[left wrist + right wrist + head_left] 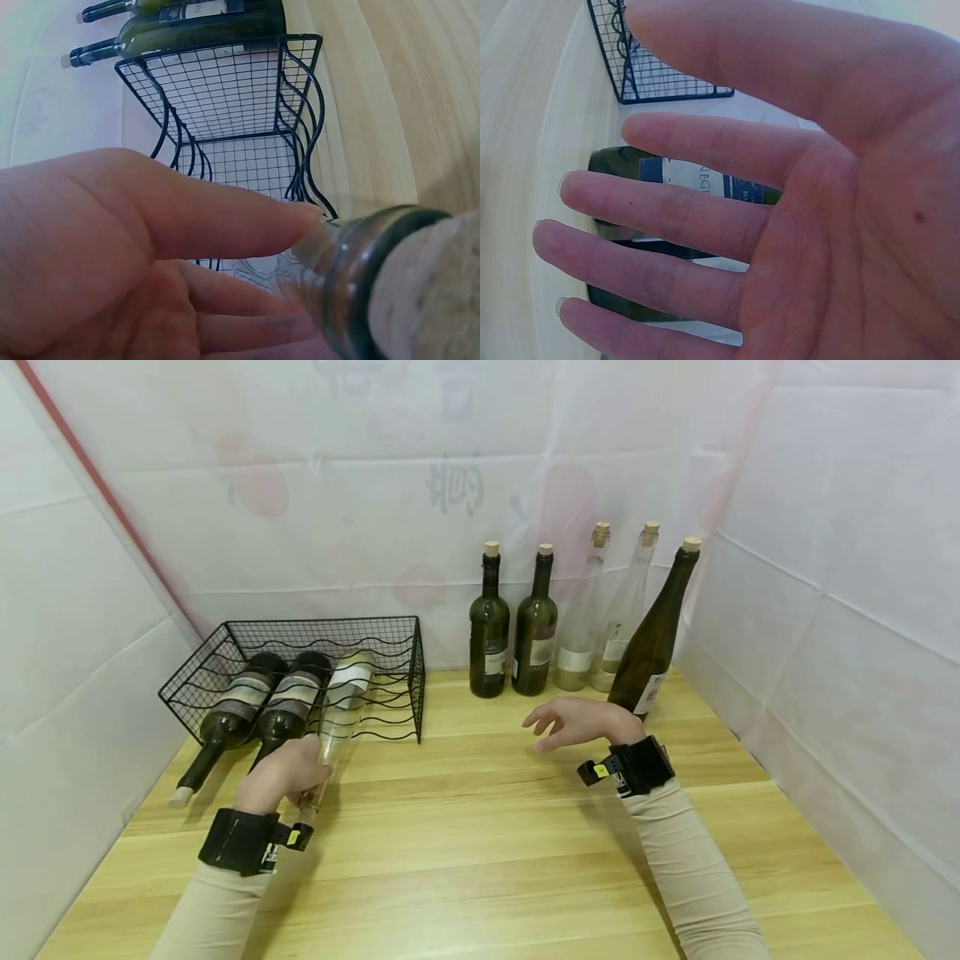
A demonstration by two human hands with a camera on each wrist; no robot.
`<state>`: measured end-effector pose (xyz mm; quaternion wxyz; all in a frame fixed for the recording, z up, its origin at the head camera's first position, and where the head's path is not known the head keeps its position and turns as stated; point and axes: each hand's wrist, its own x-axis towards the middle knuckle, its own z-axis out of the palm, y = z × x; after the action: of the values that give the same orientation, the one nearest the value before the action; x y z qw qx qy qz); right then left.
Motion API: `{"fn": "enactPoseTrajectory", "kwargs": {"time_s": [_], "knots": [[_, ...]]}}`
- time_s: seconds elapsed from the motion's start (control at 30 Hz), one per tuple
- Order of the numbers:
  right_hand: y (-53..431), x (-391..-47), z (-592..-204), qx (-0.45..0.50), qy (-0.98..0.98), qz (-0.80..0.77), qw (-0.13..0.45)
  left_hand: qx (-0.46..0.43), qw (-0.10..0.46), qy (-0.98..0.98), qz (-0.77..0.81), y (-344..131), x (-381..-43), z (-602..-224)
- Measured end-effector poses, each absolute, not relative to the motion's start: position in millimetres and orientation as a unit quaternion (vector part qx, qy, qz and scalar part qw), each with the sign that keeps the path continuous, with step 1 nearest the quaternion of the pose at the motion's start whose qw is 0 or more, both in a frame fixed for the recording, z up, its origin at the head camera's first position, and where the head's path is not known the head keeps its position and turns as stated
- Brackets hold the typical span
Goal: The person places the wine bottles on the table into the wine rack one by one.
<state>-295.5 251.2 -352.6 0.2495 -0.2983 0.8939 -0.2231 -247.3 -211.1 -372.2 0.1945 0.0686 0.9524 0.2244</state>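
Note:
A clear glass bottle (339, 724) lies slanted in the black wire rack (417, 681), its neck sticking out at the front. My left hand (285, 770) holds that neck; in the left wrist view the thumb and fingers lie around it just below the cork (427, 289). Two dark green bottles (235, 700) lie beside it in the rack, to its left. My right hand (576, 720) is held above the table with its fingers spread and nothing in it, in front of the standing bottles. The closest to that hand is a tall dark bottle (652, 639).
Along the back wall stand two corked green bottles (489, 631) and two corked clear bottles (575, 647). White sheeting (360, 527) encloses the wooden table (450, 843) at the back and both sides. The rack sits at the back left.

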Motion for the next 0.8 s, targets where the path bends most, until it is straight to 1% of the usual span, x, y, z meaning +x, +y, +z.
{"fn": "enactPoseTrajectory", "kwargs": {"time_s": [0.57,0.8], "knots": [[250.9,-295.2,-352.5,-0.300,0.892,-0.225,0.252,0.029,0.114,0.968,0.220,-206.1,-243.8,-376.5],[251.8,-296.2,-355.1,-0.294,0.893,-0.225,0.255,0.044,0.131,0.971,0.196,-204.5,-245.0,-378.8]]}}
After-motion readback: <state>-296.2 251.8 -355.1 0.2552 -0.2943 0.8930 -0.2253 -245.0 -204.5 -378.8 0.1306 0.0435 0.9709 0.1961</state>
